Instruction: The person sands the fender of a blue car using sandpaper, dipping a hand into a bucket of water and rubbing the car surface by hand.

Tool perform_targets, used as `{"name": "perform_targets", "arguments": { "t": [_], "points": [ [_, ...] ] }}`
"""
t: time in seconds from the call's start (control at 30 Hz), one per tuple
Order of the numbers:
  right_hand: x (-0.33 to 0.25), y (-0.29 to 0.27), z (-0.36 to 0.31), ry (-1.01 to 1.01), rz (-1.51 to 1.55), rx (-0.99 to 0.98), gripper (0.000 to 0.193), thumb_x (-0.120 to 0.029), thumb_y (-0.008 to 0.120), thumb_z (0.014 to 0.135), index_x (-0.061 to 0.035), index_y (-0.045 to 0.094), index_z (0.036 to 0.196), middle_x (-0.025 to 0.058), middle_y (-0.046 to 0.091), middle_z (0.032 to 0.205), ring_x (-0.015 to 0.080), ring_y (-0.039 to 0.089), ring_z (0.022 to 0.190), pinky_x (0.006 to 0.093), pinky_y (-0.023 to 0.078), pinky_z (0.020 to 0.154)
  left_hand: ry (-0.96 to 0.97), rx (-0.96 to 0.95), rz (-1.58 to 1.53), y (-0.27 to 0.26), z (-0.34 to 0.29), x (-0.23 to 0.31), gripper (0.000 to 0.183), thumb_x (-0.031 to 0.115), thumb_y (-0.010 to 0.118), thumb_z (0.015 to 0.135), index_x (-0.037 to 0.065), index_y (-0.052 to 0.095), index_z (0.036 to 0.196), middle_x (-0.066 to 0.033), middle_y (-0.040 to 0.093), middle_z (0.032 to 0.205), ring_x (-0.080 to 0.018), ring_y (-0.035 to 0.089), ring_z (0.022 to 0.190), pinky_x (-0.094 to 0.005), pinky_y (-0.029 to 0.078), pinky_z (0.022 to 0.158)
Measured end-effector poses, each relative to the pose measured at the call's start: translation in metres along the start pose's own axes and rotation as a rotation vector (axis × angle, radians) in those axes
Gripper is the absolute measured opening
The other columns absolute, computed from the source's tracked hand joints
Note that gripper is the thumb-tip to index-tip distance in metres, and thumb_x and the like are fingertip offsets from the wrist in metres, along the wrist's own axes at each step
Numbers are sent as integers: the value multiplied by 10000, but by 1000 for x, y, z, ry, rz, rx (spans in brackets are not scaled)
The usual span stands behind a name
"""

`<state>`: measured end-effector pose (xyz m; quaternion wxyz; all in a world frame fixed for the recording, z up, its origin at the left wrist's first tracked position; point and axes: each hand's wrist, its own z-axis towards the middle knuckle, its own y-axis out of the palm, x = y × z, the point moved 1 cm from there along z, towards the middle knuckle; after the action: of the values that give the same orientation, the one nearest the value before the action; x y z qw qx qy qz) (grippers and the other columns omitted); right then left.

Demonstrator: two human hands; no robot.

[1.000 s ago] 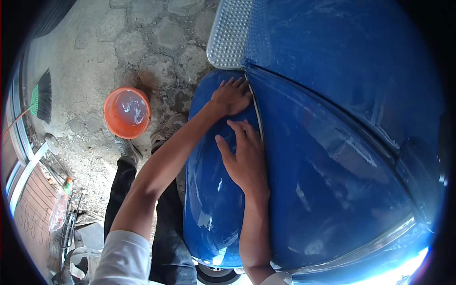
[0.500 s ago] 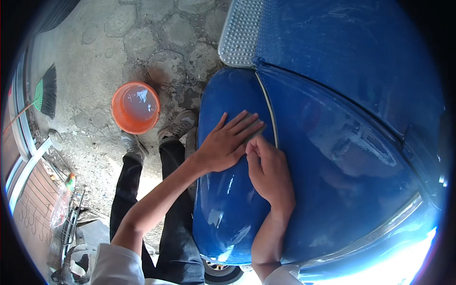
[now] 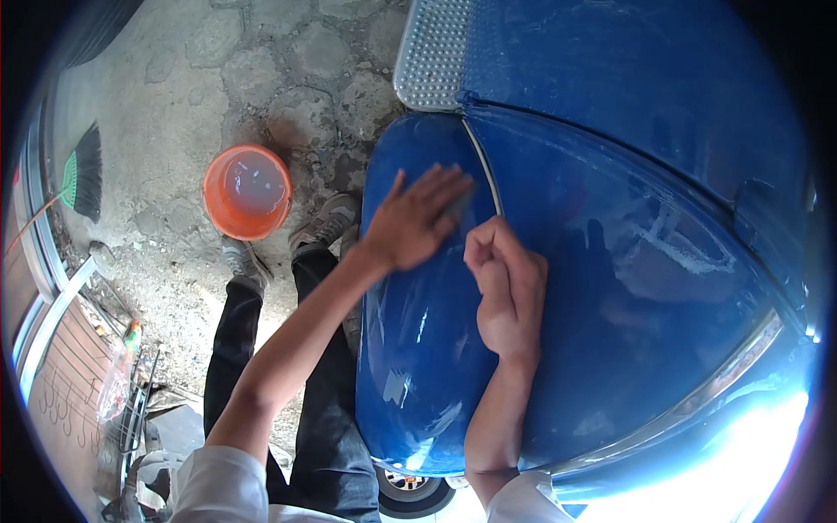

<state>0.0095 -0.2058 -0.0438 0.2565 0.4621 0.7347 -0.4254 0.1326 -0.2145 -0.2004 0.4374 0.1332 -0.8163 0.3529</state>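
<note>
My left hand (image 3: 417, 220) lies over the rounded blue fender (image 3: 410, 349) of a vehicle, slightly blurred, its fingers stretched out. Beneath its fingers, at their right side, shows the edge of a thin grey-green pad (image 3: 459, 204). To the right, my right hand (image 3: 508, 283) is closed in a fist, thumb side up, over the seam between fender and blue front body panel (image 3: 602, 349). Whatever the fist may hold is hidden. A pale trim strip (image 3: 484, 166) runs down the seam and disappears behind that fist.
An orange bucket (image 3: 214, 199) of cloudy water stands on the rough stone floor (image 3: 174, 288), close to my shoes. Above the fender juts a studded metal step (image 3: 429, 61). A green-headed broom (image 3: 80, 173) and a wire rack (image 3: 132, 427) are at the left. Below the fender is a wheel (image 3: 414, 495).
My left hand has slid up the fender with the pad under it. My right fist has moved up and a little right, away from the left fingers. The view has shifted slightly.
</note>
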Motion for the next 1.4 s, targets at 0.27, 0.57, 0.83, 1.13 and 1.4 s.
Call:
{"name": "perform_targets", "arguments": {
  "t": [0.27,0.57,0.83,1.13,1.4],
  "points": [
    [20,3,4,-77,-108,88,168,30,468,893,-12,603,983,129,625,776,243,636,672,329,483,615,-54,39,-28,14,-57,43,533,336,419,992,204,377,1506,-97,280,1597,-304,208,1492,-562,164,1197],
    [32,49,28,44,-358,-58,176,-17,540,925,-36,639,1070,118,671,869,229,666,772,332,517,686,-554,115,-377,43,18,-95,588,403,380,995,207,302,1544,-99,200,1628,-292,149,1509,-552,124,1200],
    [38,44,34,97,-487,-75,199,-88,588,949,-51,648,1135,87,626,797,170,603,722,299,488,691,-750,150,-786,63,-6,-111,592,404,281,1026,197,199,1574,-83,72,1653,-286,61,1521,-564,79,1202],
    [45,43,31,136,-625,-99,218,-135,591,961,-64,653,1158,50,627,822,149,561,713,289,453,666,-717,222,-1091,96,-50,-82,548,294,239,1063,89,158,1565,-143,17,1643,-320,45,1513,-493,142,1220],
    [39,66,33,129,-576,-132,237,-136,620,945,-68,654,1169,41,617,845,144,542,730,284,443,672,-814,115,-1183,109,38,-224,642,416,243,1034,96,109,1574,-132,65,1644,-311,39,1516,-446,86,1230]
  ]
}}
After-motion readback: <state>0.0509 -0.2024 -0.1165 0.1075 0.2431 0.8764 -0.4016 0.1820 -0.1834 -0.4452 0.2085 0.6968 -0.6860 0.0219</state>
